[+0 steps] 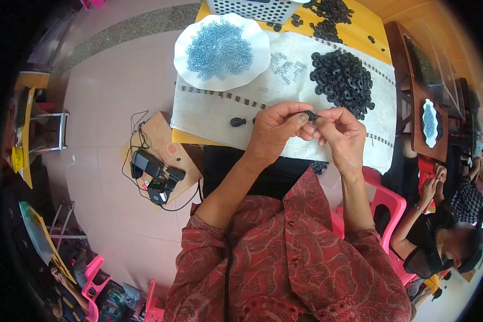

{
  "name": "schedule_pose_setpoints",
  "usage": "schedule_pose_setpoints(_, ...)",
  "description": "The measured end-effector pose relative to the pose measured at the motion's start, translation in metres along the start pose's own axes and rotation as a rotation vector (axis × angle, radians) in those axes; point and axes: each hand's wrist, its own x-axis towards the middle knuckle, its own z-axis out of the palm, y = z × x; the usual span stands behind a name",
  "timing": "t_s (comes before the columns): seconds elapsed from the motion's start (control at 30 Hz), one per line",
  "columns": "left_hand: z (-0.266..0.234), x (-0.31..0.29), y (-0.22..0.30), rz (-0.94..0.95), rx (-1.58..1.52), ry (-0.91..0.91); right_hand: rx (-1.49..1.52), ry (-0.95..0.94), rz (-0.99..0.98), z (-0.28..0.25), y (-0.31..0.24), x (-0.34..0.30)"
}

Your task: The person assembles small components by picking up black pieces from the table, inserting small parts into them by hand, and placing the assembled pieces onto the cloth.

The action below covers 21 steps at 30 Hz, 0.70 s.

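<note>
Above the near edge of a cloth-covered table, my left hand and my right hand meet. Thumbs and fingertips of both pinch a small black plastic piece, which they partly hide. On the cloth left of my left hand lies a rounded black piece, with another dark bit half hidden by that hand. Beyond my right hand is a heap of black plastic parts. Loose small springs are scattered beyond my fingers. A white wavy-rimmed plate holds a mound of similar bluish springs.
A perforated grey basket stands at the far edge, with more black parts beside it. Left on the floor, a cardboard box carries black cabled devices. A pink chair and a person are at right.
</note>
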Motion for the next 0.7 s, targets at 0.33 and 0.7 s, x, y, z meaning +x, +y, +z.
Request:
schedule_pose_setpoints(0.33,0.0003,-0.0009,-0.0018,0.054,0.132,0.007,-0.116,0.048,-0.014,0.0034,0.0016,-0.0015)
schedule_pose_setpoints(0.7,0.0023,-0.003,-0.0036,0.121,0.241,0.033,-0.122,0.031,-0.038,0.0035,0.0028,-0.0012)
